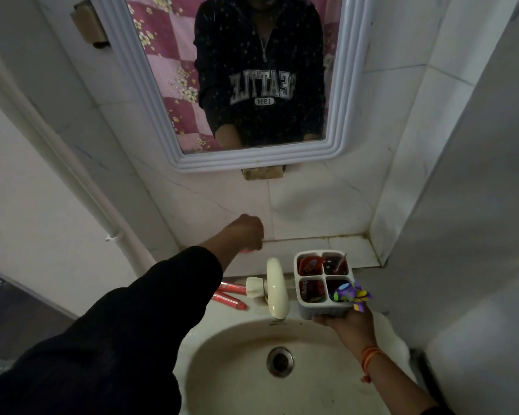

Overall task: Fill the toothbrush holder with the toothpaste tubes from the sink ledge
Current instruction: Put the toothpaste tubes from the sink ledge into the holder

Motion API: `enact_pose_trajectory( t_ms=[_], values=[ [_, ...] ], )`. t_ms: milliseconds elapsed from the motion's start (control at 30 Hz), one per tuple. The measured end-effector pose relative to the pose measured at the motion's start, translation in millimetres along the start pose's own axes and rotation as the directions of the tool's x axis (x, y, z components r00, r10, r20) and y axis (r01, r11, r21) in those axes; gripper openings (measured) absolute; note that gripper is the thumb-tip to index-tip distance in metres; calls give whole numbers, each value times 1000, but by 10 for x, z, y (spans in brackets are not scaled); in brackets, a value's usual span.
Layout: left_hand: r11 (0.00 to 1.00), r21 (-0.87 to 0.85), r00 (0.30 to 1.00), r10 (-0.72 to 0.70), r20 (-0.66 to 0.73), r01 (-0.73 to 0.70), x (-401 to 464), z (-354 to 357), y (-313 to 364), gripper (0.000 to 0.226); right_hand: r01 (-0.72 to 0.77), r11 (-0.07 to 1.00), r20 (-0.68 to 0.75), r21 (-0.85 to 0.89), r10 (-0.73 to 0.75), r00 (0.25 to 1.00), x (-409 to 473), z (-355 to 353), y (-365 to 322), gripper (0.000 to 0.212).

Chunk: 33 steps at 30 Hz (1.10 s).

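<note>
My right hand (346,322) holds a white four-compartment toothbrush holder (324,281) from below, over the right side of the sink. Red tubes stand in some of its compartments, and a purple and yellow toy brush (352,295) sticks out of the front right one. My left hand (247,232) reaches over the tiled ledge behind the tap, fingers curled down onto something red (246,251) that is mostly hidden under it. Two red toothpaste tubes (231,293) lie on the sink's back rim, left of the tap, partly covered by my left sleeve.
A cream tap (274,290) stands at the back of the white basin (222,369), over the drain (280,361). A white-framed mirror (336,151) hangs on the tiled wall above. A pipe (114,232) runs down the left wall. A wall corner stands close on the right.
</note>
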<state>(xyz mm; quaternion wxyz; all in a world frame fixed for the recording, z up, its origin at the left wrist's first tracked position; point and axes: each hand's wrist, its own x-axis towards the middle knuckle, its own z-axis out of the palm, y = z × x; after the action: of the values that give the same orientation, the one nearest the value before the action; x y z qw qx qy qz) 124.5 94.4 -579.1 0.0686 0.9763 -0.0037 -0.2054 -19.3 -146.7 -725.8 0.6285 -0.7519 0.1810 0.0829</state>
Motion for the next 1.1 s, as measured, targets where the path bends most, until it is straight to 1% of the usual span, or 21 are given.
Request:
enact_pose_trajectory(
  t_ms=[67,167,200,267,333,433,467,567,633,667,733,800,867,900,1000,1033,1100],
  values=[
    [991,134,1000,-9,-12,11,96,173,-226,48,-16,1000,3,13,16,1000,35,8,37,72],
    [972,234,1000,-15,-9,17,190,420,-429,51,4,998,15,57,-5,1000,47,25,51,88],
    [970,245,1000,-8,-9,10,181,475,-444,52,32,998,-19,62,-31,999,60,25,57,86],
    [959,283,1000,5,-17,0,162,547,-449,52,84,996,-67,19,-82,994,74,46,73,75],
    [942,335,999,4,-42,10,180,643,-462,49,97,995,-74,7,-96,993,81,62,84,71],
    [916,401,995,66,-81,-28,208,729,-529,42,112,994,-82,10,-111,990,102,55,115,67],
    [913,404,991,92,-92,-47,219,737,-556,41,122,993,-73,8,-121,990,95,54,106,67],
    [922,372,979,164,-125,-107,237,696,-585,43,73,996,-42,59,-71,997,103,40,123,70],
    [936,307,955,236,-178,-174,185,597,-524,40,41,999,13,4,-41,999,76,47,103,66],
    [937,278,946,268,-184,-211,142,523,-474,38,47,999,-7,10,-47,999,75,54,101,66],
    [933,230,941,310,-133,-275,52,336,-361,41,111,993,-45,40,-110,993,104,58,114,67],
    [918,230,928,355,-110,-324,-29,126,-224,41,94,992,-52,87,-89,995,84,74,70,67],
    [895,242,903,412,-123,-375,-116,-71,-49,37,90,993,-51,81,-86,995,83,78,60,66],
    [890,234,896,427,-124,-392,-166,-170,49,37,90,993,-57,79,-86,995,88,71,74,68],
    [897,200,900,422,-113,-395,-360,-439,362,48,99,994,-61,50,-96,994,143,55,193,74],
    [898,199,900,419,-123,-391,-419,-501,461,48,85,995,-49,43,-83,995,69,52,89,76],
    [889,232,895,429,-121,-394,-511,-551,637,40,40,999,-2,0,-40,999,-19,52,-38,81]
  ],
)
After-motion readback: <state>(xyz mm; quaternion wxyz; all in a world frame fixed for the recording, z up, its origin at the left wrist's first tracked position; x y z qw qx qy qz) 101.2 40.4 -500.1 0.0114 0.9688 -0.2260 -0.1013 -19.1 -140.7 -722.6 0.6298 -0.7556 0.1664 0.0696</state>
